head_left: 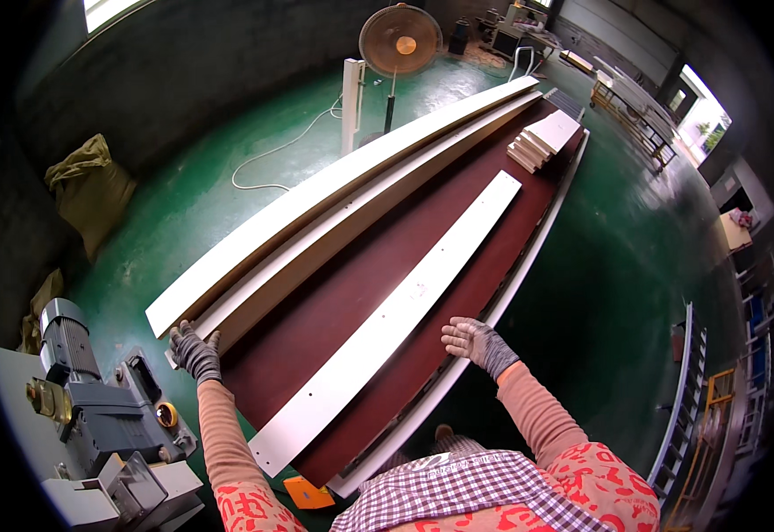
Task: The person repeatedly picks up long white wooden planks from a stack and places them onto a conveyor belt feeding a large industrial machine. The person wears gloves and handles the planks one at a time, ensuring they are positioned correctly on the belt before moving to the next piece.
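Reddish-brown laminate covers the long worktable [360,293], and I read that dark, smooth face as the reason the pale parts are laid out on it: each white piece shows up sharply and lies flat along its whole length. One long white plank [387,324] with small drilled holes lies alone on the brown face, running from about 7 o'clock near me up toward 1 o'clock, clear of everything else, so both its long edges are free to get at.

My left hand [195,351], in a grey knit glove, sits at 8 o'clock with fingers spread and pressed on the near end of the cream boards [333,199]; it looks flat and released, not wrapped around anything. Those boards lie stacked along the table's left edge, out toward 12 o'clock, parked to the side where they leave the middle free.

My right hand [475,341], gloved the same way, is at 4 o'clock with fingers open and loose, resting at the table's right edge near a pale strip [529,257] that runs along that edge; it grips nothing that I can see. The plank lies between my two hands.

At the far end, about 1 o'clock, a small stack of short white pieces [542,137] sits on the brown surface. A grey motor unit [94,399] stands on the floor at 8 o'clock, and a pedestal fan [400,40] at 12 o'clock on the green floor [617,266]
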`<state>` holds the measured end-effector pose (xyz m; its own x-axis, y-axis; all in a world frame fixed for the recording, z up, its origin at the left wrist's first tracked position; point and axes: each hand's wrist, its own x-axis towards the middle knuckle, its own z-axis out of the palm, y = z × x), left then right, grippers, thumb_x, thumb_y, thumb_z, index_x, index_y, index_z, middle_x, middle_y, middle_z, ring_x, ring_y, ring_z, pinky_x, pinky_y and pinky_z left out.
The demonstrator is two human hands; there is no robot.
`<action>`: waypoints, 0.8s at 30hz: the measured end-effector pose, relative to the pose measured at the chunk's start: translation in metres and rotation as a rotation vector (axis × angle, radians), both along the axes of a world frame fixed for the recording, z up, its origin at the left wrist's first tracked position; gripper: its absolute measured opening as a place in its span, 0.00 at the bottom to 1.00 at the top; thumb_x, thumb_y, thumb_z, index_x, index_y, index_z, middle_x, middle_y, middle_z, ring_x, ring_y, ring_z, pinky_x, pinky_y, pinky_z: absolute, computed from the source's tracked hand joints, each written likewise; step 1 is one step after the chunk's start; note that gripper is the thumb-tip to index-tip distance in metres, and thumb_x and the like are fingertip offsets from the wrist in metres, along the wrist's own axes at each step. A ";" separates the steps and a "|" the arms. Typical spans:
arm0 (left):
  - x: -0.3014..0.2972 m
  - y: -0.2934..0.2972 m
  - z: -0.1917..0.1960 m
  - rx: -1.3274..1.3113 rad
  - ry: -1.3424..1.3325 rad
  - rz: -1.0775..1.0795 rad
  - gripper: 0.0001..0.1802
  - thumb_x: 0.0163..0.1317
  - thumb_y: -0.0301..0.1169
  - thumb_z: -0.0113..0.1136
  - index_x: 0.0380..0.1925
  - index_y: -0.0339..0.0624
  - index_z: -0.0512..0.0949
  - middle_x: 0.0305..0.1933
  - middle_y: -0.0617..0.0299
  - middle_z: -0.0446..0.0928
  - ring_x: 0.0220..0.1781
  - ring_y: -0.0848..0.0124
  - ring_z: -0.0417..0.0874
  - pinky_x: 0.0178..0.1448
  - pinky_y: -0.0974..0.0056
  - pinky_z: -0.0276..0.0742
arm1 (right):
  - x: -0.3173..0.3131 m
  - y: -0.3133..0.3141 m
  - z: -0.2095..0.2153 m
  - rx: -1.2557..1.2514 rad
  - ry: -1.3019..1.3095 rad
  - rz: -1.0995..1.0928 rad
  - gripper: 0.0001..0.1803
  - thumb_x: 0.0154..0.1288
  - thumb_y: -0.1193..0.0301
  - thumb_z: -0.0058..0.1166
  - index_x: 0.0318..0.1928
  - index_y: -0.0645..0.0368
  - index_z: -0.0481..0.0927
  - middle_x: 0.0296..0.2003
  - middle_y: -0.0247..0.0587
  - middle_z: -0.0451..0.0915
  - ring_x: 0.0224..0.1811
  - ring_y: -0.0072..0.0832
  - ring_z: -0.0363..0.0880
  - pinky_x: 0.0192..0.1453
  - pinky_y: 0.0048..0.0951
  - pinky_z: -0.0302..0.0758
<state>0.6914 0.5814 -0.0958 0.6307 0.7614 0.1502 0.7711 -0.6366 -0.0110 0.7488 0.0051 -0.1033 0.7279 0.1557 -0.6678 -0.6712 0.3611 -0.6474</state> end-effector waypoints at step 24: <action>-0.038 0.118 -0.073 -0.167 -0.014 0.177 0.65 0.27 0.38 0.79 0.70 0.38 0.54 0.69 0.48 0.62 0.72 0.52 0.60 0.75 0.61 0.56 | 0.564 -0.007 -0.055 -0.764 -0.470 -0.014 0.51 0.67 0.48 0.52 0.76 0.58 0.38 0.74 0.54 0.49 0.77 0.42 0.50 0.76 0.35 0.51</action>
<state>0.6530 0.6992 -0.1691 0.4840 0.8748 0.0204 0.8701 -0.4836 0.0948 1.3124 -0.0016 -0.1587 0.9509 -0.2199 -0.2180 -0.2748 -0.2747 -0.9214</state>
